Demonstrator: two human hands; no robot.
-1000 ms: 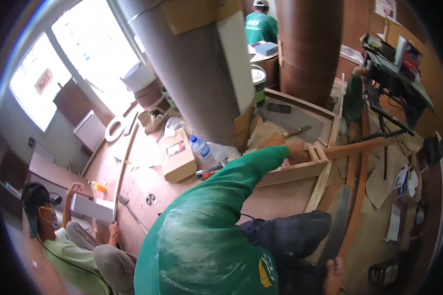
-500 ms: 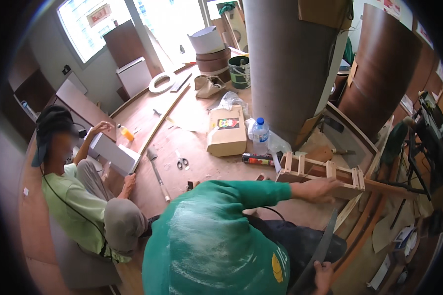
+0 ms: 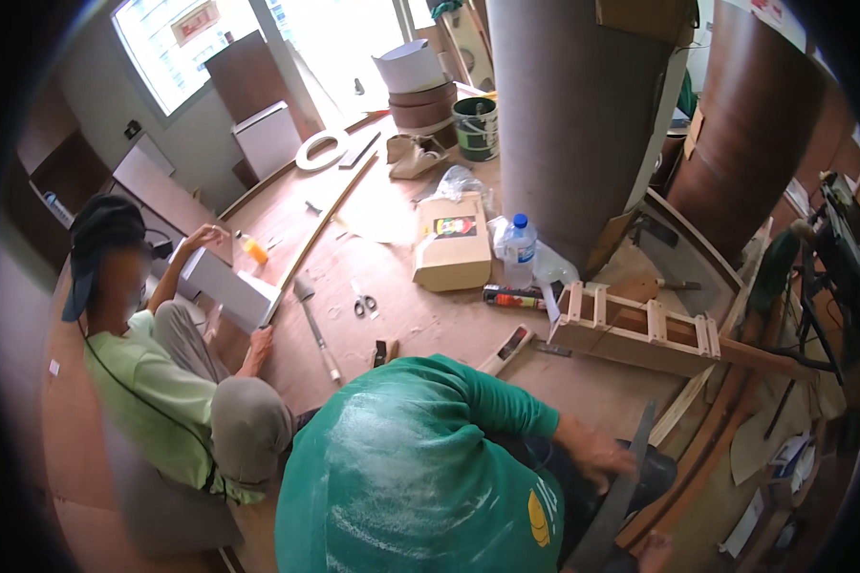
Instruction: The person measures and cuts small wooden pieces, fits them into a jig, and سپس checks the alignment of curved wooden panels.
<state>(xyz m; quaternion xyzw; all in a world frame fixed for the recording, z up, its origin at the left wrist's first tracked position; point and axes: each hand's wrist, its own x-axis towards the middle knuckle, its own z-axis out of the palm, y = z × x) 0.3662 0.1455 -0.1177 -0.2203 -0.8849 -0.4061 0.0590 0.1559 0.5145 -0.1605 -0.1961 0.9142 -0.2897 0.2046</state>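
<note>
Our left hand (image 3: pixel 597 455) and our right hand (image 3: pixel 654 552), on the two sides of the long grey blade (image 3: pixel 617 497).
Our left arm (image 3: pixel 506 399), in a green sleeve, slopes down to the right, and the left hand comes to the left side of the blade, close to its upper half. The fingers, somewhat blurred, point toward the blade; we cannot tell if they touch it. Our right hand lies lower, to the right of the blade, near its lower end, and it is too blurred for us to say whether it grips.
</note>
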